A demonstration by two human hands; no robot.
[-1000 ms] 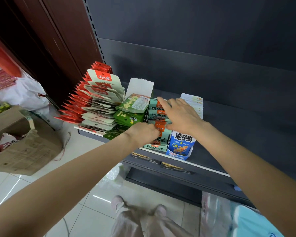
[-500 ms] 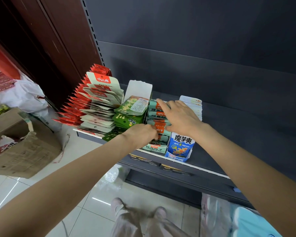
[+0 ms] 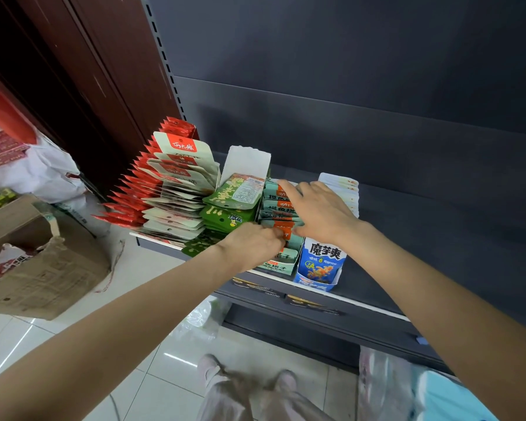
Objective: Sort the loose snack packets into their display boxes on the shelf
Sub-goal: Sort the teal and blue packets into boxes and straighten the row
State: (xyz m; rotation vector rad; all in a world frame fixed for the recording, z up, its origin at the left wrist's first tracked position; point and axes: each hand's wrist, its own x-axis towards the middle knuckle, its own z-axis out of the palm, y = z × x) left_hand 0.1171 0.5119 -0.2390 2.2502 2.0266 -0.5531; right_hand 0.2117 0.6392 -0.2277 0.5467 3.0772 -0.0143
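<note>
Teal-and-orange snack packets (image 3: 278,208) stand in a row inside a teal display box (image 3: 281,264) at the shelf's front edge. My right hand (image 3: 319,208) lies flat on top of this row, fingers stretched toward the back. My left hand (image 3: 252,244) is curled at the front of the same row, its fingertips pinching the front packets; the fingertips are partly hidden. A blue display box (image 3: 321,264) stands to the right of the teal one, green packets (image 3: 234,197) to its left, and red and cream packets (image 3: 176,180) further left.
The dark grey shelf (image 3: 422,238) runs on to the right. A torn cardboard box (image 3: 43,268) and a white bag (image 3: 28,168) sit on the tiled floor at left. Plastic bags (image 3: 392,387) lie at the bottom right, near my feet.
Both hands stay on the teal-and-orange row. The left hand has edged slightly closer to the front packets; the right hand still rests on top.
</note>
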